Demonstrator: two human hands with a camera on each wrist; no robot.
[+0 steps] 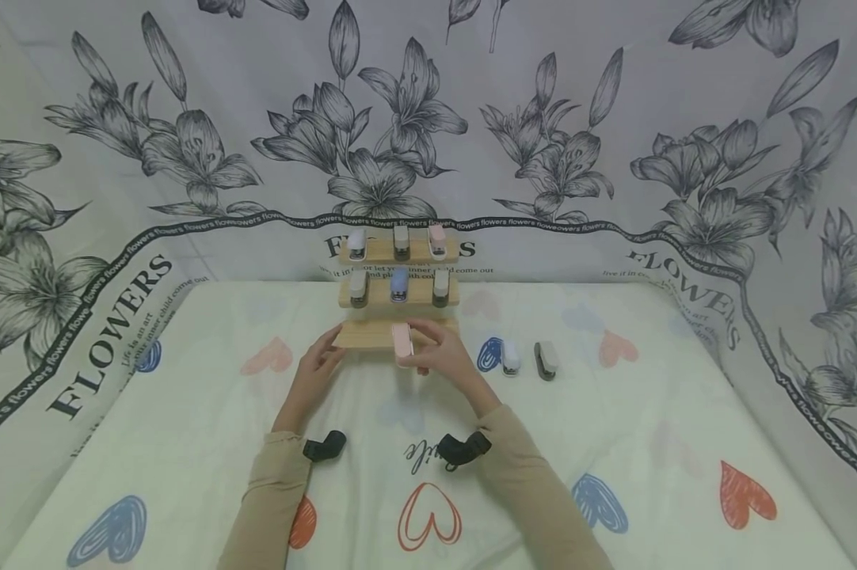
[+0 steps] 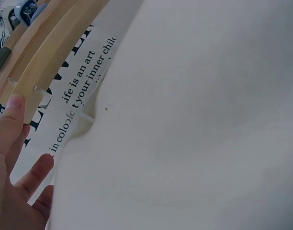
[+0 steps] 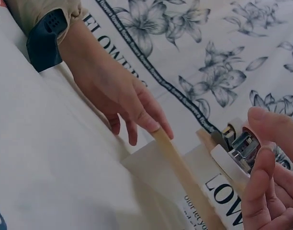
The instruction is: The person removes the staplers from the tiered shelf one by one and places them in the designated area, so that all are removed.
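My right hand (image 1: pixel 448 354) pinches a pink mini stapler (image 1: pixel 402 345) between thumb and fingers, held in front of the lowest tier of a wooden three-step display rack (image 1: pixel 367 336). In the right wrist view the stapler's metal inner part (image 3: pixel 245 144) and its pale base face the camera. My left hand (image 1: pixel 318 366) grips the left end of that lowest tier; the left wrist view shows the thumb on the wooden board (image 2: pixel 50 57) with a finger behind it, the other fingers loose.
White, grey and pink staplers stand on the top tier; a blue stapler (image 1: pixel 398 285) sits between two grey ones on the middle tier. A white stapler (image 1: pixel 510 360) and a grey stapler (image 1: pixel 545 361) lie right of the rack. A flowered curtain (image 1: pixel 557 142) hangs behind.
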